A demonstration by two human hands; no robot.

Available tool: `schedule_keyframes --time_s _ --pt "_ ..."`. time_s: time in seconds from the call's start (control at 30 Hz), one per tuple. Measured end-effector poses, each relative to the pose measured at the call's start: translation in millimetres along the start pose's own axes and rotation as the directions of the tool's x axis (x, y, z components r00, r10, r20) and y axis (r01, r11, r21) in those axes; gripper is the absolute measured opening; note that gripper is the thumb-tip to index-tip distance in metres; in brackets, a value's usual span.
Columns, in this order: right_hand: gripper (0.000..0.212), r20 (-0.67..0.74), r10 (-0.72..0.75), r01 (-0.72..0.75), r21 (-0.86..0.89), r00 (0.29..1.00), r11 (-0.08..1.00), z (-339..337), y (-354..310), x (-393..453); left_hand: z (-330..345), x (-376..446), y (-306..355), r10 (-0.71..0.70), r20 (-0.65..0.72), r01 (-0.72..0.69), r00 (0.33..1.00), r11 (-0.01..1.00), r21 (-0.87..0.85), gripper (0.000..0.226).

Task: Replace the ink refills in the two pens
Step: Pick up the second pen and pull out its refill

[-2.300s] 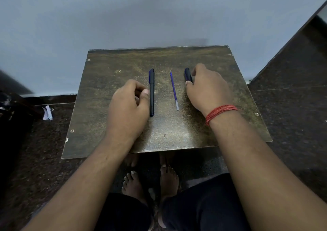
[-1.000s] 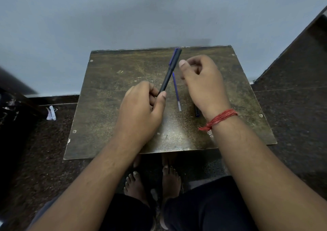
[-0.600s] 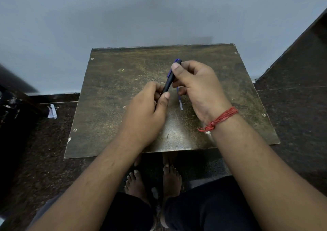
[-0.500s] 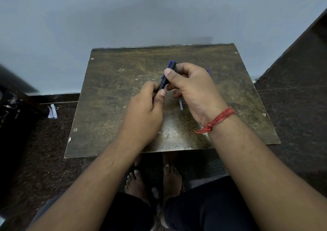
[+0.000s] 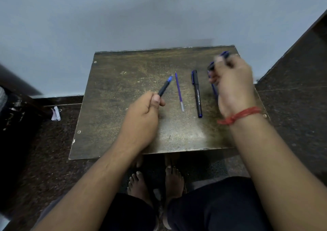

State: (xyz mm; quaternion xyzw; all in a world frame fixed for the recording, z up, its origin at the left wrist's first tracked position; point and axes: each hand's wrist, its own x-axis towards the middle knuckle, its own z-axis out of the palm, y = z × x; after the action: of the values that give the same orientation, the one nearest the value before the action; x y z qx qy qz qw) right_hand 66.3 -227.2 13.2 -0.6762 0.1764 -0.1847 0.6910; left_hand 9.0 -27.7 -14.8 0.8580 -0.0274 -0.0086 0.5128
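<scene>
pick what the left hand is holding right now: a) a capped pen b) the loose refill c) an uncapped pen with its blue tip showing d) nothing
c: the left hand grips an uncapped pen, blue tip bare and pointing away; the loose refill lies on the table.

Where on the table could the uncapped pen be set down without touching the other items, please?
The widest bare patch lies on the table, from its left edge to the left hand and uncapped pen. The near strip in front of both hands is bare too. The right half is crowded: loose refill, capped pen, right hand.
</scene>
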Motion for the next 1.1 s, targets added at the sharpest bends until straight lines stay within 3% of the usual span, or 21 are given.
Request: schedule_keyframes --time_s 0.07,0.1,0.23,0.37,0.53,0.8,0.93,1.03,1.1 --pt "0.009 0.187 -0.108 0.172 -0.366 0.976 0.915 5.4 5.5 -11.1 -0.7 8.7 -0.9 -0.045 -0.078 0.034 0.996 0.99 -0.139 0.032" --pt "0.008 0.252 -0.138 0.246 -0.467 0.958 0.85 10.3 5.1 -15.7 -0.1 11.5 -0.8 -0.054 -0.111 0.034 0.992 0.983 -0.178 0.032" --pt "0.013 0.331 -0.172 0.353 -0.633 0.928 0.689 23.4 -0.6 -21.9 1.6 9.4 -1.7 -0.047 -0.156 0.011 0.987 0.974 -0.225 0.03" --pt "0.026 0.448 -0.172 0.463 -0.695 0.877 0.55 35.3 3.0 -40.1 -0.4 15.6 -4.1 -0.096 -0.171 0.03 0.981 0.935 -0.354 0.03" --pt "0.027 0.528 -0.157 0.541 -0.734 0.835 0.41 52.4 5.2 -55.5 1.2 15.6 -4.6 -0.102 -0.168 0.032 0.981 0.927 -0.373 0.029" --pt "0.012 0.501 -0.171 0.53 -0.794 0.848 0.299 59.4 24.1 -52.5 -0.4 16.2 -4.2 -0.113 -0.174 0.04 0.978 0.926 -0.376 0.03" --pt "0.014 0.511 -0.163 0.532 -0.759 0.844 0.377 53.2 12.1 -46.1 -0.6 16.0 -4.4 -0.12 -0.162 0.051 0.98 0.925 -0.377 0.03" --pt "0.015 0.372 -0.211 0.409 -0.607 0.904 0.682 42.6 -1.4 -38.8 -1.6 15.1 -4.6 -0.104 -0.147 0.048 0.984 0.938 -0.344 0.03" --pt "0.018 0.327 -0.151 0.294 -0.451 0.933 0.842 36.6 -4.6 -36.9 -1.5 13.0 -2.8 -0.078 -0.133 0.041 0.988 0.964 -0.261 0.029"
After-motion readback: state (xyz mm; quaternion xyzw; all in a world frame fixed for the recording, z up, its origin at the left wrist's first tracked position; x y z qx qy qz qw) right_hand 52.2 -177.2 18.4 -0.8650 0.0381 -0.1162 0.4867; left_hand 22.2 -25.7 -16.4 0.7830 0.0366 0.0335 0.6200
